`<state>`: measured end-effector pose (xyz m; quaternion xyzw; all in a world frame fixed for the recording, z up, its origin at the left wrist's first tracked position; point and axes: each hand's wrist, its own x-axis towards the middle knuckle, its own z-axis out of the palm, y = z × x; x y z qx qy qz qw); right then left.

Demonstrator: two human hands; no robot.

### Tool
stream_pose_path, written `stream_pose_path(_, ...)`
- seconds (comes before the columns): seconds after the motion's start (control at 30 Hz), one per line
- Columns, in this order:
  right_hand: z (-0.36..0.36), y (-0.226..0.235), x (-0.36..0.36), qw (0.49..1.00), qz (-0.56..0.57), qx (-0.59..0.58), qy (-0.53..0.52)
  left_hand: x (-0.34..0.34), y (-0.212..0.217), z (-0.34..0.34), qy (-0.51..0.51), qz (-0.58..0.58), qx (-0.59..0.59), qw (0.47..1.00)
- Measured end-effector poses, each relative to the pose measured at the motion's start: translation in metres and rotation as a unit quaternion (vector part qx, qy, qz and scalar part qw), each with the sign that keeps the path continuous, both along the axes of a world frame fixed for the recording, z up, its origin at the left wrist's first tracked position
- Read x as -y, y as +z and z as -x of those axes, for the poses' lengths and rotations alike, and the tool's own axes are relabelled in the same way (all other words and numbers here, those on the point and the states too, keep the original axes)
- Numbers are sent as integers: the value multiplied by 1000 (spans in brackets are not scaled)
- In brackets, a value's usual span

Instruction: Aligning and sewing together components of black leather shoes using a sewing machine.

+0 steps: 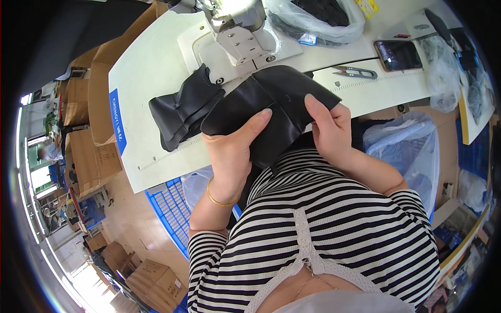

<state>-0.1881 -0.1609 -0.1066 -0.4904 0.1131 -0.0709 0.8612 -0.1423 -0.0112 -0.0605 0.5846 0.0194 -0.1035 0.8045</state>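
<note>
Two bare hands hold a glossy black, leather-like sheet with seams across it (279, 122) over the front edge of a white sewing table (143, 68): the left hand (229, 154) and the right hand (332, 130) each pinch it closed, thumb on top and fingers mostly hidden beneath. Left of it lies a folded pile of similar black pieces (182, 112); beyond stands a pale metal sewing machine (237, 44), with grey metal thread snips (360, 73) and a dark rectangular phone (398, 56) to the right.

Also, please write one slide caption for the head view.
Left hand and right hand hold a black leather-like piece beside a sewing machine.
</note>
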Motion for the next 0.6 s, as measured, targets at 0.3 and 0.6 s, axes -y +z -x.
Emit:
stream_pose_path(0.3,-17,18,12,996,-50,15,71,-9,13,-15,-17,-37,36,999)
stream_pose_path(0.6,-44,53,14,990,93,83,72,-22,48,-52,-64,-44,61,995)
